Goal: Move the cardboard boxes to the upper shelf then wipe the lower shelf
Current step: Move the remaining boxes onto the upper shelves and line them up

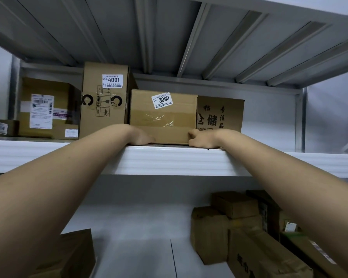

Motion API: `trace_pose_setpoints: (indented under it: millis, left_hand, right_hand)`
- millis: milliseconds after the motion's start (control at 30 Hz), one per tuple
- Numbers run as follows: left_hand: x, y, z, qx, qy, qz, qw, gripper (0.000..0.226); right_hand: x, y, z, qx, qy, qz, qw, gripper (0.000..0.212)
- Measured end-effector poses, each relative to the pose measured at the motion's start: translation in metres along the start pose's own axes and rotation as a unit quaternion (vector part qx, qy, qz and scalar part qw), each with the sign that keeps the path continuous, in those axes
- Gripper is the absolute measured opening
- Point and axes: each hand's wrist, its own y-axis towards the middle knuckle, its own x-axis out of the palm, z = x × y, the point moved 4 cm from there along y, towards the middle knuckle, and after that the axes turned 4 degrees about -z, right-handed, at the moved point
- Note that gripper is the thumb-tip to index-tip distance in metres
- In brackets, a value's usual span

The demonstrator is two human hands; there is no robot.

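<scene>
Both arms reach up and forward, left hand point(143, 137) flat, right hand point(201, 139) with curled fingers.

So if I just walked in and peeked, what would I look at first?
Probably the two bare arms reaching up to the upper shelf, with the left hand and right hand at the bottom corners of the box tagged 3090. Next, the tall box tagged 4001 just left of it. Down on the lower shelf, more cardboard boxes are piled at the right.
</scene>
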Motion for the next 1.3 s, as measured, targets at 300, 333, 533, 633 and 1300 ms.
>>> trace_pose_setpoints:
  millis: [300, 333, 533, 633, 1300]
  left_hand:
    - [-0.004, 0.022, -0.013, -0.055, 0.004, 0.097, 0.994, 0.065]
    - [-0.004, 0.024, -0.013, -0.052, 0.000, 0.100, 0.994, 0.065]
    - [-0.010, 0.020, -0.013, -0.022, -0.003, 0.155, 0.988, 0.053]
    - [-0.023, 0.005, -0.013, 0.000, -0.017, 0.317, 0.948, 0.034]
    - [0.054, -0.113, 0.061, 0.270, -0.116, 0.601, 0.743, 0.017]
  right_hand:
    - [-0.007, 0.006, 0.004, -0.014, -0.063, 0.097, 0.993, 0.048]
    - [-0.007, 0.006, 0.003, -0.021, -0.063, 0.093, 0.993, 0.048]
    - [-0.010, -0.003, 0.004, -0.036, -0.031, 0.122, 0.991, 0.038]
    - [-0.022, -0.018, 0.011, -0.005, -0.007, 0.248, 0.969, 0.031]
    - [0.045, -0.158, 0.012, -0.143, 0.107, 0.585, 0.791, 0.018]
